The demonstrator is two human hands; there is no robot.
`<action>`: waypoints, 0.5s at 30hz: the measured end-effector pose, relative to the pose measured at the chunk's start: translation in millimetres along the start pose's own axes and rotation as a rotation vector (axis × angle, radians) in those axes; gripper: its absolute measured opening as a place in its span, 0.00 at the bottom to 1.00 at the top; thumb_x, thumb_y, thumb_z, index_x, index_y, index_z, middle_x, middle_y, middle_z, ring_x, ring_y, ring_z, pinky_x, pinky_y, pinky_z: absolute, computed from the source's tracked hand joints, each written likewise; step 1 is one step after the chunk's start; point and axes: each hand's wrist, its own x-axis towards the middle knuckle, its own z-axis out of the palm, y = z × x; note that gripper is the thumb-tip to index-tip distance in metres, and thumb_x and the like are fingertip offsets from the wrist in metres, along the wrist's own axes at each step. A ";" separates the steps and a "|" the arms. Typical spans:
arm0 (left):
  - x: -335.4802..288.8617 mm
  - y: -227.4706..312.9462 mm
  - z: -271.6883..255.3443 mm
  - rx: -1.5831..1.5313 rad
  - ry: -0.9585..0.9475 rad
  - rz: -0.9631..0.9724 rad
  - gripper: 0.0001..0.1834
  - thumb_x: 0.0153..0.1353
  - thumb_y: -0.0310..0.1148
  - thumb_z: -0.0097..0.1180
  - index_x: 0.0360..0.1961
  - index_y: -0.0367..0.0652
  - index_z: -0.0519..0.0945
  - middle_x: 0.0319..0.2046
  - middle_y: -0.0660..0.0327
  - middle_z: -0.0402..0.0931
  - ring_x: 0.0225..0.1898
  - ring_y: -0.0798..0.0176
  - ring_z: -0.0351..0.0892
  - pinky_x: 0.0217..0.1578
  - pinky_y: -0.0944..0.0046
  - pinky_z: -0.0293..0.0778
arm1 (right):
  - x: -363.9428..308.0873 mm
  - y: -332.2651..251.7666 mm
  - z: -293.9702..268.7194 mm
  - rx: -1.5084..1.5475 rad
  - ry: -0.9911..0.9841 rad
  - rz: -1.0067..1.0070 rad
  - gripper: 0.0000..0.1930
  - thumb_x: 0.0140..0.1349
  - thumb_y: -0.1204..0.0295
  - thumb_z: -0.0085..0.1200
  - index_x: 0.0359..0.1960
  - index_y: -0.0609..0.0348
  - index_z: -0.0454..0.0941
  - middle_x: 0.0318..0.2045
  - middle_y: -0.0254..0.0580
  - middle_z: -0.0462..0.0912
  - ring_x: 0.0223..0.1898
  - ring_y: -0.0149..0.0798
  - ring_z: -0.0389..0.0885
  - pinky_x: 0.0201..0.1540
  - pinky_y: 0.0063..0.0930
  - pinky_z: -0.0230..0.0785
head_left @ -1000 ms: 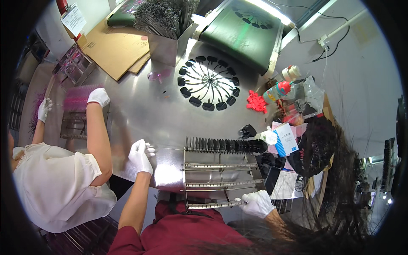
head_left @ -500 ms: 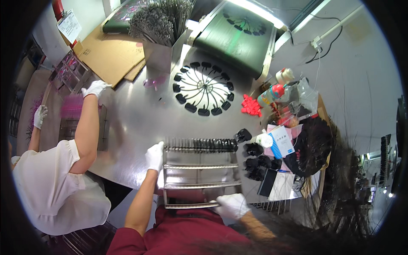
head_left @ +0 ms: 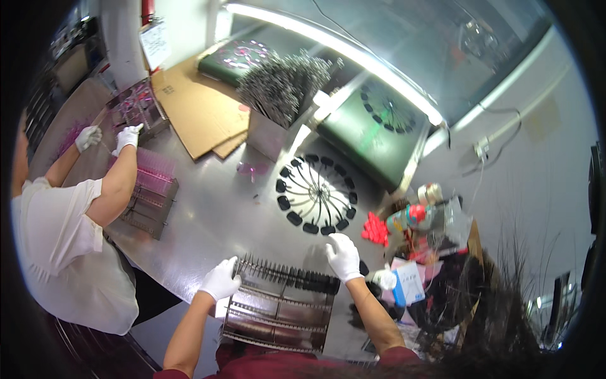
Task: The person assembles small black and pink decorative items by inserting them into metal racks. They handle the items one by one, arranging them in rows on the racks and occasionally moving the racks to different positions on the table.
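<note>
A metal rack with several crossbars lies tilted at the near edge of the table. Dark slim pieces line its far bar, packed closer toward the right. My white-gloved left hand is closed on the rack's far left corner. Beyond the rack's far right corner hovers my gloved right hand, fingers loosely bent and apart, with nothing visible in them. Just past it lies a ring of black paddle-ended parts joined by thin curved stems to a centre.
A gloved co-worker handles pink parts at a second rack on the left. A metal bin of wire-like stems, cardboard and a green conveyor stand behind. Red pieces, a bottle and a booklet clutter the right.
My right hand has left the rack's near right corner and moved forward past its far edge. The rack now lies flatter. My view has shifted; the co-worker's hands have moved closer together.
</note>
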 end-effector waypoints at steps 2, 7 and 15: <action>0.8 10.2 7.5 0.190 0.027 0.013 0.18 0.63 0.37 0.55 0.50 0.41 0.84 0.39 0.46 0.88 0.43 0.40 0.88 0.48 0.43 0.82 | 37.9 32.1 45.8 -0.039 -0.083 0.191 0.18 0.65 0.64 0.62 0.52 0.60 0.83 0.51 0.56 0.87 0.52 0.58 0.86 0.56 0.48 0.79; -11.5 6.1 40.7 0.105 0.387 -0.007 0.17 0.64 0.36 0.58 0.51 0.44 0.86 0.39 0.49 0.88 0.42 0.43 0.88 0.47 0.44 0.82 | 110.5 33.6 61.4 -0.002 -0.228 0.511 0.18 0.66 0.62 0.58 0.49 0.65 0.85 0.48 0.66 0.88 0.53 0.63 0.87 0.58 0.49 0.79; 5.5 93.9 -2.6 -0.918 0.416 0.239 0.34 0.68 0.25 0.57 0.74 0.40 0.65 0.64 0.46 0.76 0.65 0.42 0.78 0.67 0.45 0.73 | 23.8 -56.3 -83.7 0.715 -0.280 0.329 0.30 0.57 0.66 0.71 0.62 0.60 0.79 0.41 0.50 0.89 0.40 0.48 0.90 0.44 0.40 0.83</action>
